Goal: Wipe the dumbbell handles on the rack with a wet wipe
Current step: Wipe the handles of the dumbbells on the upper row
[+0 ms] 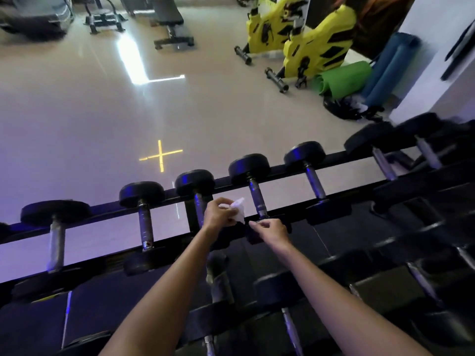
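Note:
A black dumbbell rack (pixel 282 169) runs across the view with several dumbbells on its top tier. My left hand (pixel 219 214) grips a crumpled white wet wipe (pixel 237 209) just right of the third dumbbell's handle (pixel 198 201), whose lower part it hides. My right hand (pixel 272 231) hovers at the near end of the fourth dumbbell's metal handle (pixel 257 199), fingers loosely curled with thumb and forefinger close together; whether they pinch anything I cannot tell. More dumbbells lie on the lower tiers (pixel 290 327) under my forearms.
Beyond the rack is shiny tiled floor (pixel 102 111) with light reflections. Two yellow exercise bikes (pixel 303 39), a green rolled mat (pixel 341 78) and a blue roll (pixel 388 68) stand at the back right. A bench (pixel 169 21) stands at the far back.

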A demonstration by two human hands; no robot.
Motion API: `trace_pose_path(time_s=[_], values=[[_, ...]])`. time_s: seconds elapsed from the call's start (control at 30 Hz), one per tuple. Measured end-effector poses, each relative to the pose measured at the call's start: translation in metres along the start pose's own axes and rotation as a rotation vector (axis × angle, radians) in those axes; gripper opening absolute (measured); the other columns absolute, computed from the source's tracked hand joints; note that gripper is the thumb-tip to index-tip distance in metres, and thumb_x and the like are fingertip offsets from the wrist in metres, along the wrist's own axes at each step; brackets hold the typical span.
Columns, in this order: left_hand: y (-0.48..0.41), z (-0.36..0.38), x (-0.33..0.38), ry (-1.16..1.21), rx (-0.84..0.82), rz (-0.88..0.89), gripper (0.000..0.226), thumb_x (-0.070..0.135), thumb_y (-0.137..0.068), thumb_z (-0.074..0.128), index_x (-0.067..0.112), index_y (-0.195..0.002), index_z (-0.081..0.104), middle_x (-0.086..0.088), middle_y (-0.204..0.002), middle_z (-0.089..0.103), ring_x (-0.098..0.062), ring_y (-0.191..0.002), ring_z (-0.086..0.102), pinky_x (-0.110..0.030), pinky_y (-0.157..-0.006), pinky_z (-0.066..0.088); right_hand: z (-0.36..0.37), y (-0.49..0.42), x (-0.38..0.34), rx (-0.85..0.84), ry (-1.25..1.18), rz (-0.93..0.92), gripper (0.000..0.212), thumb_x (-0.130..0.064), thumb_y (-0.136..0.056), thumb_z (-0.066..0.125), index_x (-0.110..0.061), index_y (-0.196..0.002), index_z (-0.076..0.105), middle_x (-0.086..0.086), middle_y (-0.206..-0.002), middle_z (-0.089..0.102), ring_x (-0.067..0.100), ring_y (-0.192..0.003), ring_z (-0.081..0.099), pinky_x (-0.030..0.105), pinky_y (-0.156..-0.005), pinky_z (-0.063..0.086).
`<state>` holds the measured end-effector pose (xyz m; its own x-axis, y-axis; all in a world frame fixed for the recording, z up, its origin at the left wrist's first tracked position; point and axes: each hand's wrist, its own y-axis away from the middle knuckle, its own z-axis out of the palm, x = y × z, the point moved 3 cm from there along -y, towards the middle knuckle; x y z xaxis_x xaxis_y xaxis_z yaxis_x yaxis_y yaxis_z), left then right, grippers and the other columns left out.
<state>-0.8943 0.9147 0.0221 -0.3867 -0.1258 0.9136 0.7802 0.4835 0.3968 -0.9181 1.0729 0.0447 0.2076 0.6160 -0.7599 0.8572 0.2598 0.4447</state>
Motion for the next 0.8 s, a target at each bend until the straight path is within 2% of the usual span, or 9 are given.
trace_pose_path(time_s=[0.1, 0.17, 0.3, 0.37, 0.5, 0.6, 0.67, 0.73, 0.8], values=[[-0.003, 0.023, 0.003, -0.023, 0.045, -0.004, 0.019, 0.001, -0.082, 0.066, 0.010, -0.093, 0.053, -0.020, -0.095, 0.062, -0.022, -0.071, 0.061, -0.024, -0.048, 0.054, -0.022, -0.013, 0.007, 0.000, -0.062, -0.016, 0.023, -0.029, -0.084, 0.068, -0.006, -0.086, 0.074, 0.003, -0.073, 0.063, 0.016, -0.073, 0.057, 0.028, -0.066, 0.043], [-0.006, 0.036, 0.004, -0.039, 0.076, -0.004, 0.018, 0.001, -0.083, 0.065, 0.012, -0.086, 0.051, -0.023, -0.100, 0.062, -0.025, -0.076, 0.061, -0.024, -0.048, 0.055, -0.037, -0.019, 0.011, -0.003, -0.052, -0.042, 0.024, -0.027, -0.085, 0.067, -0.004, -0.086, 0.073, 0.005, -0.077, 0.066, 0.017, -0.077, 0.058, 0.026, -0.067, 0.040], [-0.015, 0.066, 0.005, -0.037, 0.104, -0.010, 0.019, -0.003, -0.081, 0.066, 0.013, -0.076, 0.056, -0.019, -0.084, 0.061, -0.027, -0.074, 0.061, -0.033, -0.060, 0.058, -0.068, -0.038, 0.024, 0.030, 0.178, -0.122, 0.029, -0.035, -0.087, 0.063, -0.008, -0.095, 0.072, 0.007, -0.095, 0.071, 0.020, -0.092, 0.064, 0.025, -0.067, 0.041], [-0.022, 0.078, 0.006, -0.062, 0.184, -0.003, 0.017, -0.002, -0.078, 0.069, 0.011, -0.075, 0.059, -0.013, -0.075, 0.061, -0.025, -0.071, 0.060, -0.034, -0.061, 0.057, -0.082, -0.057, 0.031, -0.004, 0.192, -0.150, 0.033, -0.034, -0.087, 0.064, -0.005, -0.101, 0.069, 0.011, -0.101, 0.070, 0.025, -0.099, 0.063, 0.029, -0.077, 0.047], [-0.034, 0.092, 0.000, -0.449, 0.412, 0.077, 0.004, 0.009, -0.080, 0.069, 0.012, -0.081, 0.068, -0.009, -0.083, 0.067, -0.022, -0.074, 0.062, -0.030, -0.068, 0.051, -0.098, -0.090, 0.050, -0.126, 0.239, -0.129, 0.043, -0.038, -0.087, 0.062, -0.007, -0.116, 0.062, 0.012, -0.118, 0.065, 0.028, -0.112, 0.058, 0.032, -0.091, 0.045], [-0.035, 0.108, -0.006, -0.635, 0.312, 0.036, 0.012, 0.021, -0.084, 0.068, 0.012, -0.091, 0.071, -0.010, -0.090, 0.066, -0.022, -0.079, 0.063, -0.028, -0.073, 0.048, -0.099, -0.103, 0.062, -0.240, 0.285, -0.075, 0.053, -0.041, -0.088, 0.060, -0.004, -0.126, 0.053, 0.015, -0.128, 0.058, 0.031, -0.121, 0.051, 0.033, -0.097, 0.040], [-0.035, 0.117, -0.007, -0.745, 0.193, -0.002, 0.019, 0.024, -0.088, 0.063, 0.010, -0.095, 0.073, -0.010, -0.096, 0.065, -0.022, -0.085, 0.063, -0.024, -0.073, 0.043, -0.093, -0.107, 0.064, -0.344, 0.305, -0.030, 0.059, -0.043, -0.087, 0.061, -0.001, -0.125, 0.051, 0.017, -0.130, 0.055, 0.032, -0.123, 0.049, 0.031, -0.095, 0.039], [-0.039, 0.119, -0.006, -0.834, 0.122, 0.001, 0.019, 0.021, -0.089, 0.061, 0.008, -0.096, 0.073, -0.009, -0.099, 0.064, -0.019, -0.087, 0.061, -0.019, -0.069, 0.036, -0.082, -0.108, 0.061, -0.418, 0.277, -0.004, 0.061, -0.046, -0.082, 0.066, 0.000, -0.120, 0.053, 0.018, -0.126, 0.058, 0.032, -0.120, 0.051, 0.032, -0.091, 0.041], [-0.045, 0.114, -0.007, -0.908, 0.062, 0.036, 0.016, 0.013, -0.086, 0.065, 0.006, -0.098, 0.073, -0.011, -0.102, 0.064, -0.018, -0.087, 0.060, -0.015, -0.068, 0.035, -0.073, -0.109, 0.060, -0.421, 0.253, 0.002, 0.061, -0.044, -0.078, 0.071, 0.000, -0.117, 0.055, 0.018, -0.123, 0.059, 0.032, -0.117, 0.054, 0.033, -0.091, 0.043]])
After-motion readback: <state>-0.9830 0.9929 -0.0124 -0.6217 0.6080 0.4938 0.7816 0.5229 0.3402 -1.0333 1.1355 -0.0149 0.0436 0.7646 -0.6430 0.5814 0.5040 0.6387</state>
